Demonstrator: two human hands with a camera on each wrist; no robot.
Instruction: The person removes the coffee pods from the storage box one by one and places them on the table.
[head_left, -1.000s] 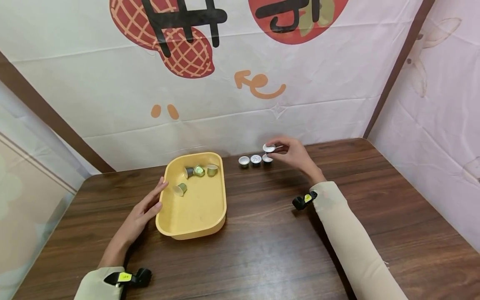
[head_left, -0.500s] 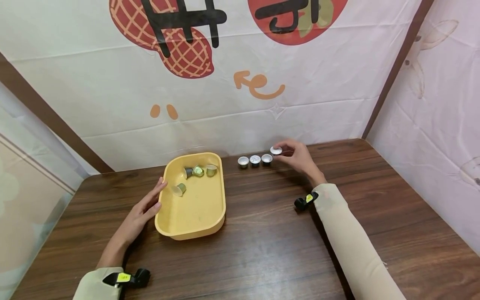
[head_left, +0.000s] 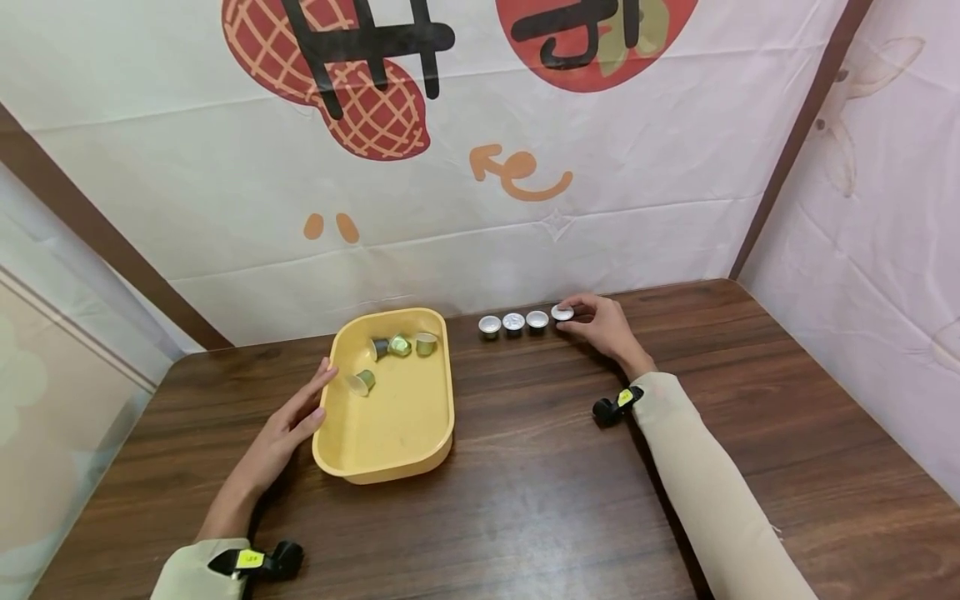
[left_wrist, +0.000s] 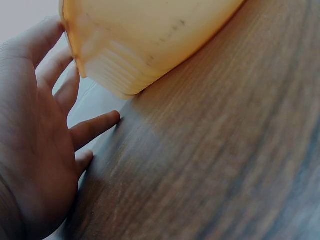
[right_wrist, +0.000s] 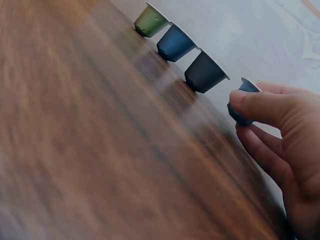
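Note:
Between thumb and fingers, my right hand [head_left: 603,329] pinches a blue coffee capsule [right_wrist: 243,102], its pale lid facing up. It is at the right end of a row near the back edge of the table. To its left stand a black capsule [right_wrist: 204,73], a blue capsule [right_wrist: 175,44] and a green capsule [right_wrist: 150,22], all lid up. My left hand [head_left: 281,429] rests with extended fingers against the left side of a yellow bin [head_left: 390,477]. In the left wrist view, fingertips touch the bin's rim. Several capsules lie in the bin, among them a green capsule [head_left: 425,344].
The brown wooden table [head_left: 525,508] carries the bin and the row. A white printed cloth [head_left: 645,192] hangs close behind the back edge. In the bin's far half are a dark capsule [head_left: 378,347] and a shiny green capsule [head_left: 400,345].
My right hand has moved right and down with the blue capsule, from above the black one to the row's right end. The left hand and the bin stay in place.

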